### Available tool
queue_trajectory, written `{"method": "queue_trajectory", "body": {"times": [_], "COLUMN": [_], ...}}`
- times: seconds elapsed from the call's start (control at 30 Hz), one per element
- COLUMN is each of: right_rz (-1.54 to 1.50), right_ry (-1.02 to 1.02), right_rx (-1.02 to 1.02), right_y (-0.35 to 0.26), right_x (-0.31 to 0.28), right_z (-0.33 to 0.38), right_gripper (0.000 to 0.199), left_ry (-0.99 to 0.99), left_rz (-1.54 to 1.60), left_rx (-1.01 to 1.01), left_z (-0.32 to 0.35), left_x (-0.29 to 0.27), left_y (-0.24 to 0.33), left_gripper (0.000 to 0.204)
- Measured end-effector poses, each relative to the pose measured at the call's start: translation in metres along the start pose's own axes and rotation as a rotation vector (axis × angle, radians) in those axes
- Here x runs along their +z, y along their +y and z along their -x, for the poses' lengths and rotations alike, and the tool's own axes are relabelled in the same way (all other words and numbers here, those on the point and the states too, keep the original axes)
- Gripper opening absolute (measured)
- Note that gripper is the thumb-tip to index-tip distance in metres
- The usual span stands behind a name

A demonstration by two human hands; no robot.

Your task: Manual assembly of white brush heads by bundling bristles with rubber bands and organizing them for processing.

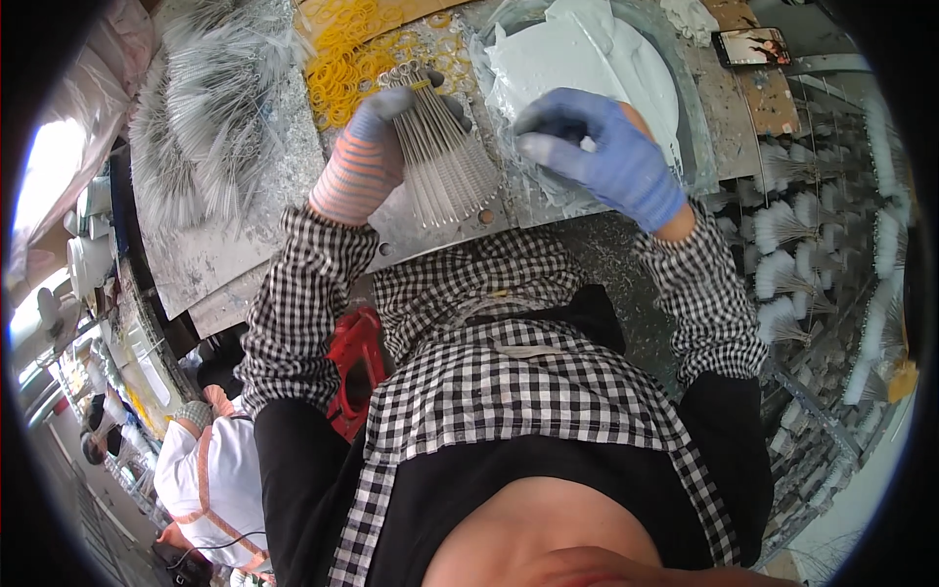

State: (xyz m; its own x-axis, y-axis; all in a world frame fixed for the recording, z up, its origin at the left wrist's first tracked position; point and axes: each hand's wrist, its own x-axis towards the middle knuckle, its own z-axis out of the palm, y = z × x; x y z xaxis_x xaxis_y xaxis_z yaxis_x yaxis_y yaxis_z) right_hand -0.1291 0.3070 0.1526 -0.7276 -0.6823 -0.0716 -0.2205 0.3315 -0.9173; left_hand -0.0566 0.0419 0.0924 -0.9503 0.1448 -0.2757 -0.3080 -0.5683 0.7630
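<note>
The left hand (375, 137), in a striped glove, has its fingers closed around a bundle of thin wire brushes (440, 161). The looped ends stand above these fingers; the bristled ends fan out below them, over the counter (279, 220). The right hand (614, 161), in a blue glove, is apart from the bundle, to its right. Its fingers are curled; whether they grip anything cannot be told. White paste (587, 68) in a round tub (693, 122) lies beyond the right fingers. Yellow rubber bands (342, 64) are scattered beyond the left fingers. A pile of clear-bristled brushes (220, 108) lies left of the left fingers.
</note>
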Motion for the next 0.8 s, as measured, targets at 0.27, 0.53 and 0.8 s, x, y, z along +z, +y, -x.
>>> {"method": "queue_trajectory", "body": {"times": [0.27, 0.53, 0.8], "right_rz": [0.149, 0.105, 0.283], "right_ry": [-0.188, -0.165, 0.011], "right_rx": [0.070, 0.108, -0.038], "right_y": [0.019, 0.031, 0.057], "right_x": [0.017, 0.004, -0.021], "right_z": [-0.016, -0.022, -0.025], "right_gripper": [0.041, 0.049, 0.039], "left_ry": [0.033, 0.031, 0.122], "left_rz": [-0.302, -0.353, -0.484], "left_rx": [0.067, 0.101, 0.175], "left_z": [-0.012, -0.042, -0.067], "left_x": [0.031, 0.045, 0.095], "left_y": [0.003, 0.000, 0.005], "left_gripper": [0.064, 0.059, 0.027]}}
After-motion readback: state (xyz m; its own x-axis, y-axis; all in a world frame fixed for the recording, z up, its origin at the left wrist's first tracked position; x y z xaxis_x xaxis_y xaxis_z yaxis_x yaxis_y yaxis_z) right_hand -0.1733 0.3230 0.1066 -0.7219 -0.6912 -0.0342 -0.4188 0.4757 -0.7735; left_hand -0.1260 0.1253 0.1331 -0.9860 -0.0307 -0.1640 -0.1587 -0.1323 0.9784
